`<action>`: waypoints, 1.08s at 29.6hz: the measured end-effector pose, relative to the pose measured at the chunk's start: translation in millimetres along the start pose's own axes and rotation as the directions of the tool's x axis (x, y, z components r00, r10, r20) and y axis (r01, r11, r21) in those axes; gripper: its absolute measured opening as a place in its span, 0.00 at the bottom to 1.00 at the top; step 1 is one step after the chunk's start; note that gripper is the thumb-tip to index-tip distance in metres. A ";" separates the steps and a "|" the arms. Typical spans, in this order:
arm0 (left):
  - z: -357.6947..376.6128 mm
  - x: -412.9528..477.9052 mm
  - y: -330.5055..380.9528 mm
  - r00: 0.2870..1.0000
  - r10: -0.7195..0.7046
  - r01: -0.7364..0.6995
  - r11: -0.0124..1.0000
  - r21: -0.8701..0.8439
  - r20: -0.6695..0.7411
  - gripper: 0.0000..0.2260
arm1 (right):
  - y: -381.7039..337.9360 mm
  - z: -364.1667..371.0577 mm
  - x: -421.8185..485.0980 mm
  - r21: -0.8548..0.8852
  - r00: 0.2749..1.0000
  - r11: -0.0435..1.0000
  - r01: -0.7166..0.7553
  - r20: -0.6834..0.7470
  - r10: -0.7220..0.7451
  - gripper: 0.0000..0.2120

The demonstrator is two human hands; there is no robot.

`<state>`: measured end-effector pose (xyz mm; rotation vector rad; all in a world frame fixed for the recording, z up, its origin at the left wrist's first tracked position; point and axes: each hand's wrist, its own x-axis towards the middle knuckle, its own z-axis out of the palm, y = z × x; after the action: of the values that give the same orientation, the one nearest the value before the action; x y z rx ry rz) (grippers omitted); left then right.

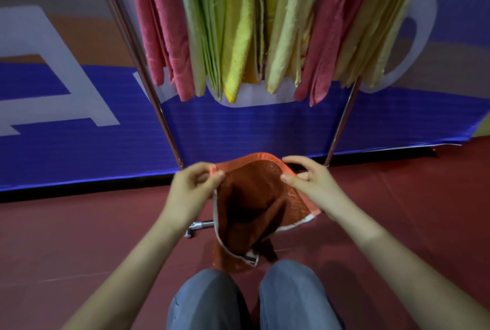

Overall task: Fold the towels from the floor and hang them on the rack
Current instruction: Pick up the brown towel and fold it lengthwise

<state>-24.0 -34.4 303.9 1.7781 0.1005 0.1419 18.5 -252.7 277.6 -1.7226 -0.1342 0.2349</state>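
- Left hand (195,186) pinches the top left edge of the orange towel (254,205), thumb and fingers curled on the hem.
- Right hand (309,183) pinches the top right edge the same way.
- Towel held in the air between both hands, sagging, lower end hanging just above the person's knees (289,292).
- Rack (151,83) behind it, metal legs on the red floor (79,236).
- Pink, green and yellow towels (238,24) hang folded on the rack, packed close.
- Blue banner (238,128) behind the rack.
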 end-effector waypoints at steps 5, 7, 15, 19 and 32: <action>39.0 -24.7 -5.6 0.996 0.046 -0.044 0.999 -0.020 0.077 0.10 | -25.4 14.9 0.4 0.008 0.999 1.000 -0.008 -0.045 0.008 0.07; 49.0 -31.3 -0.8 0.995 0.055 -0.050 0.997 -0.064 0.079 0.11 | -32.2 19.8 -0.5 0.079 0.997 0.994 -0.069 -0.036 0.072 0.08; 65.6 -44.9 4.5 0.997 0.071 -0.072 0.996 -0.057 -0.018 0.09 | -47.7 28.4 -11.0 0.282 0.979 0.940 -0.191 -0.017 0.204 0.10; 67.6 -47.3 9.2 0.985 0.163 -0.160 0.986 0.055 -0.056 0.14 | -54.1 31.3 -14.5 0.321 0.979 0.929 -0.183 -0.025 0.201 0.09; 47.1 -39.4 3.6 0.973 0.229 -0.232 0.962 0.142 0.036 0.12 | -54.6 26.8 -25.3 0.212 0.971 0.948 -0.238 0.078 0.227 0.09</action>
<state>-55.8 -86.5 296.1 1.9338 -0.1141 0.2909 -9.9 -223.6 329.3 -1.5102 0.0567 0.4532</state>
